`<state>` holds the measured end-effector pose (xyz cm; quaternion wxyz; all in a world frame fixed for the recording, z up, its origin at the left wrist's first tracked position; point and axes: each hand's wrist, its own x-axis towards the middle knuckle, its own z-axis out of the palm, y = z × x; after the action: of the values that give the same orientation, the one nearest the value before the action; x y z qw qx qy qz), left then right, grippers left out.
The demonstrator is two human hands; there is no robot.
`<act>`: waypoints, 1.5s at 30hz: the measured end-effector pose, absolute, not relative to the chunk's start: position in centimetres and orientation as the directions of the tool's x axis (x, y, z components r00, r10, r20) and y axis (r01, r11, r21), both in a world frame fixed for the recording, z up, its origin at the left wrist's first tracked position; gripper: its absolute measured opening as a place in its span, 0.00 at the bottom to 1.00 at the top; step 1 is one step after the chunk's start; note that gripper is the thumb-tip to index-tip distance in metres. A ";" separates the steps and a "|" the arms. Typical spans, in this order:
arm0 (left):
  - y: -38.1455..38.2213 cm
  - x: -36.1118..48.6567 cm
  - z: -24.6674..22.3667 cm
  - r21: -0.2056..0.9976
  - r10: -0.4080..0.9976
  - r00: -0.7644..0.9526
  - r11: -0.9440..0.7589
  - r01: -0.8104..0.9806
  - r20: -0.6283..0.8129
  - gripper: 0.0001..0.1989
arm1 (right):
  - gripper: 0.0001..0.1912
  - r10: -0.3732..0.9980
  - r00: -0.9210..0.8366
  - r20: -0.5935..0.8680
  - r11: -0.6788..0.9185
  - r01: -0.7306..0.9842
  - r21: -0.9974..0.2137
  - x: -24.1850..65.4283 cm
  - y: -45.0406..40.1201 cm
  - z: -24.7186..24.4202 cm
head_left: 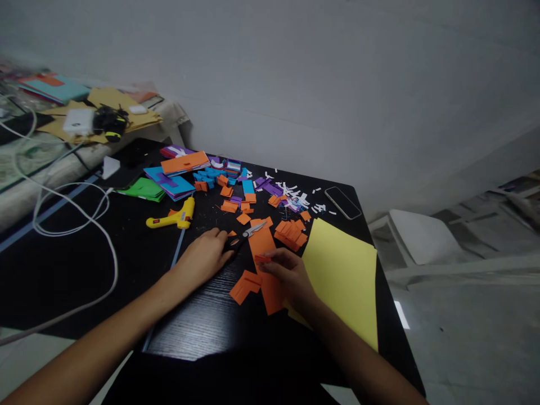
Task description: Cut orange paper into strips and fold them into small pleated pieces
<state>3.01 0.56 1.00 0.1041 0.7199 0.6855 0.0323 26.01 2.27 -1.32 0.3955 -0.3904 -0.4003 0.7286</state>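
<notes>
My left hand (207,251) rests on the black table with its fingers and thumb around the dark handles of a pair of scissors (253,229). The blades point right, over the top of a long orange paper strip (266,287). Above that strip, my right hand (291,273) pinches a small folded orange paper piece (262,259) between thumb and fingers. Cut orange pieces (245,286) lie just left of the strip. A heap of orange paper pieces (291,233) sits beyond my right hand. Yellow sheets (341,275) lie partly under my right forearm.
A yellow glue gun (172,218) lies left of my left hand. Blue pieces (211,177), white scraps (295,196) and stacked orange paper (185,163) cover the back. A phone (342,202) lies at the right edge. White cable (112,253) loops across the left side.
</notes>
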 end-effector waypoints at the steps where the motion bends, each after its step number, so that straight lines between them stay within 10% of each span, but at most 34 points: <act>1: 0.6 3.0 1.1 0.213 0.994 0.064 -0.043 0.976 -0.090 0.08 | 0.10 0.888 -0.384 -0.253 -0.367 -0.259 -0.893 26.0 2.3 -1.3; 9: -0.4 5.1 2.9 0.726 0.951 0.259 -0.298 0.620 0.169 0.10 | 0.09 0.901 -0.379 -0.212 -0.311 -0.222 -0.924 26.1 2.2 -1.5; 15: -0.7 6.0 1.2 0.853 0.948 0.261 -0.283 0.438 0.181 0.10 | 0.12 0.908 -0.372 -0.193 -0.298 -0.249 -0.922 26.1 2.2 -1.9; 33: -0.8 5.7 0.4 0.840 0.955 0.223 -0.280 0.466 0.195 0.11 | 0.17 0.919 -0.317 -0.234 -0.294 -0.158 -0.943 26.2 2.1 -1.8; 45: -1.2 5.4 -0.3 0.605 0.817 0.345 -0.575 0.550 0.463 0.08 | 0.02 0.949 -0.312 0.049 0.026 -0.080 -0.996 26.4 1.8 -2.0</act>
<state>5.42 -1.18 -0.27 0.1743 0.8013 0.4265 0.3817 26.37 1.84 -2.01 0.4418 -0.3855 -0.5635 0.5819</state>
